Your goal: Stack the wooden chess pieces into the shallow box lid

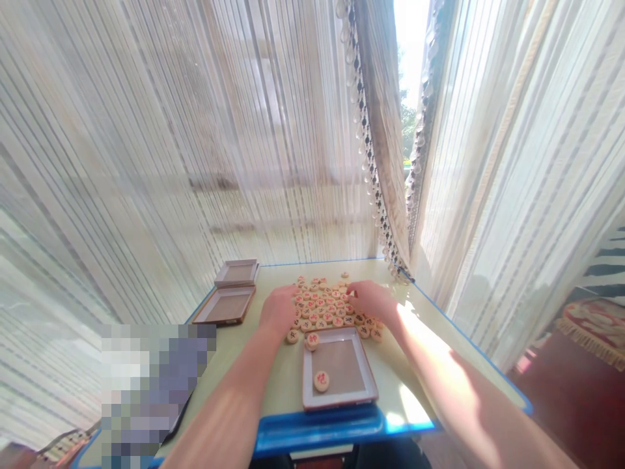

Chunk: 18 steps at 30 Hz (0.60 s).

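Round wooden Chinese chess pieces (319, 303) with red and dark characters lie in a loose spread on the pale table. At the left side of that spread is my left hand (279, 306), its fingertips hidden behind the hand and among the pieces. My right hand (367, 299) reaches in from the other side, its fingers bent at the right edge of the pieces; whether it grips one I cannot make out. Nearer to me a shallow tray (344, 368) holds two pieces, one chess piece (321, 381) lying flat inside and another chess piece (312, 341) at its far left corner.
Two more shallow trays, a brown-rimmed tray (224, 305) and a pale tray (237, 271), stand at the table's far left. A blurred-out object (166, 384) lies at the near left. Striped string curtains (273, 130) hang around the blue-edged table (405, 391).
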Motion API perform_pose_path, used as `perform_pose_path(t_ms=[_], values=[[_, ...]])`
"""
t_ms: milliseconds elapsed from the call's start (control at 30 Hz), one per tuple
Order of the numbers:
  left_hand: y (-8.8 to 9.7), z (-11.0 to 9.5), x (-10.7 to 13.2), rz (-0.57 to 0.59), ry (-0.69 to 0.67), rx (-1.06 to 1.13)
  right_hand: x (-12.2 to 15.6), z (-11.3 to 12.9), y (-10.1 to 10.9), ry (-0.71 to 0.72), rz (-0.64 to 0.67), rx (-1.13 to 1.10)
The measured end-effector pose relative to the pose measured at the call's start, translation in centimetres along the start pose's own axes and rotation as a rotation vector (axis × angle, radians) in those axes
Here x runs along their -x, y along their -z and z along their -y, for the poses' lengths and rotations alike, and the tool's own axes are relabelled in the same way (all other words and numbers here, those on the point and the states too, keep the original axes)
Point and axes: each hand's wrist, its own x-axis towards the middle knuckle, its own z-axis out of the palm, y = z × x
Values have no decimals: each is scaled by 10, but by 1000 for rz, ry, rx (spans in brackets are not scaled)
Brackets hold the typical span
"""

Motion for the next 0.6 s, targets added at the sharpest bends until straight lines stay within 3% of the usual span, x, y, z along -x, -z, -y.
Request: perform_pose_path(t_ms=[167, 300, 367, 467, 600], values=[[-2, 3, 0, 77, 67, -1, 1, 10, -15, 305, -96, -49], [-9, -6, -6, 83, -167, 35, -7, 14, -24, 450, -103, -97], [-13, -11, -10, 138, -214, 14, -11, 16, -27, 524, -57, -89], [-18, -15, -14, 240, -215, -57, -15, 19, -30, 546, -23, -44], [-20, -17, -17, 167, -238, -76, -14, 20, -29, 514, -23, -10]])
